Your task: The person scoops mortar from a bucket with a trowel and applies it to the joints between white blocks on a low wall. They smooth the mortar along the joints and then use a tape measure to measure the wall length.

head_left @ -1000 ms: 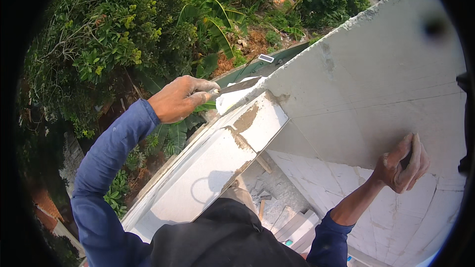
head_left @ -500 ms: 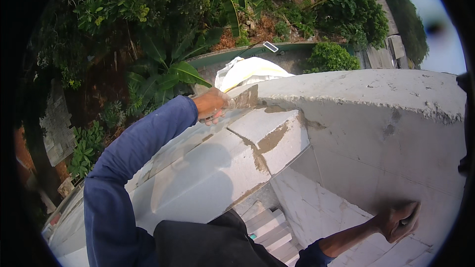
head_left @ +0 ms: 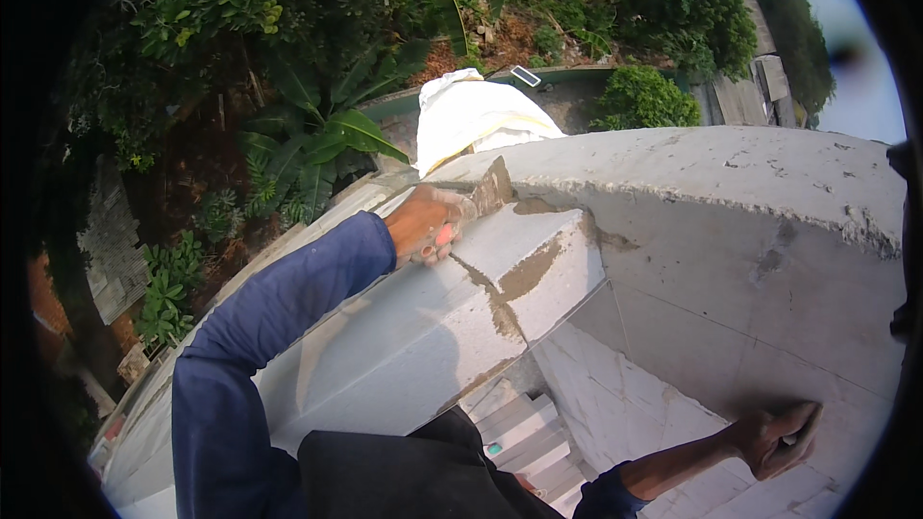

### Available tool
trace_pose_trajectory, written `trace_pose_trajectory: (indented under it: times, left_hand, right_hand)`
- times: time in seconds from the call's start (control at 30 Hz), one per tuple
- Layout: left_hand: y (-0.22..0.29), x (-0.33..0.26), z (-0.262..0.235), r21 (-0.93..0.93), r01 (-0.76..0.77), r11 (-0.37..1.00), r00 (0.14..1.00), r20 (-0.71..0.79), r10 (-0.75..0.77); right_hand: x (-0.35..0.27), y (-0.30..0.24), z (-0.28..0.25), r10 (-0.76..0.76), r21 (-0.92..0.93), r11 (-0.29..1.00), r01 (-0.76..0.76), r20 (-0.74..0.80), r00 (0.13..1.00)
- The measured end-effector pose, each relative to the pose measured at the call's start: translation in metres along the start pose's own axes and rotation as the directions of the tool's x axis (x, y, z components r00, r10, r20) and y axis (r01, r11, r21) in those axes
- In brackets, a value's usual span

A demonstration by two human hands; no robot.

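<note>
My left hand [head_left: 428, 223], dusty at the fingers, is closed round a scraper [head_left: 493, 186]. The scraper's flat, mortar-smeared blade tilts up beside the corner where the pale block wall [head_left: 538, 240] meets the grey wall [head_left: 673, 259]. A bit of orange, seemingly its handle, shows between my fingers. Brown mortar [head_left: 531, 269] fills the joint and smears the block faces below the blade. At the lower right, my right hand [head_left: 777, 437] has its fingers curled in against the grey wall. What lies inside those fingers, if anything, I cannot make out.
A white sack [head_left: 481, 115] stands behind the wall top. Beyond it the ground drops to banana plants [head_left: 365, 139], shrubs and a small solar panel [head_left: 525, 76]. Stacked pale blocks [head_left: 524, 432] lie below, inside the walls. A rough concrete edge [head_left: 750, 159] runs rightward.
My left hand has shifted slightly right and down with the scraper, and its blade now tilts upward. The white sack shows more fully. My right hand stays at the grey wall.
</note>
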State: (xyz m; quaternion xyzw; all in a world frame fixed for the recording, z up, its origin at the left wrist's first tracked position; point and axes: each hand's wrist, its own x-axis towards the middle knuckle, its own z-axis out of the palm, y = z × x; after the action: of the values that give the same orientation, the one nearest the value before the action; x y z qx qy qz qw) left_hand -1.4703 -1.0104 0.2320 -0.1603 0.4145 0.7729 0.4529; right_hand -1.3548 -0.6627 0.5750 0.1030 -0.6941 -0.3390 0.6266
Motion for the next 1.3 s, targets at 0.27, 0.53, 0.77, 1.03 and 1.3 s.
trace_pose_trajectory:
  times: [0.27, 0.53, 0.77, 1.03, 1.3]
  left_hand:
    - [0.015, -0.035, 0.030, 0.207, -0.087, 0.974, 0.996, -0.009, 0.091]
    - [0.026, -0.055, 0.043, 0.365, -0.240, 0.900, 0.971, 0.102, 0.217]
    - [0.024, -0.052, 0.033, 0.659, -0.577, 0.482, 0.794, 0.317, 0.519]
    - [0.032, -0.065, 0.016, 0.753, -0.643, 0.139, 0.701, 0.506, 0.503]
    - [0.038, -0.083, -0.034, 0.795, -0.542, 0.271, 0.775, 0.349, 0.526]
  right_hand:
    - [-0.002, 0.000, -0.001, 0.081, 0.032, 0.996, -0.081, 0.000, 0.997]
    - [0.000, 0.002, 0.003, 0.017, 0.081, 0.997, -0.013, -0.045, 0.999]
    - [0.001, -0.001, 0.003, 0.065, 0.124, 0.991, -0.059, -0.043, 0.997]
    - [-0.001, 0.003, 0.005, -0.002, 0.072, 0.997, 0.006, -0.059, 0.998]
    - [0.000, -0.007, 0.005, 0.049, -0.056, 0.997, -0.049, 0.000, 0.999]
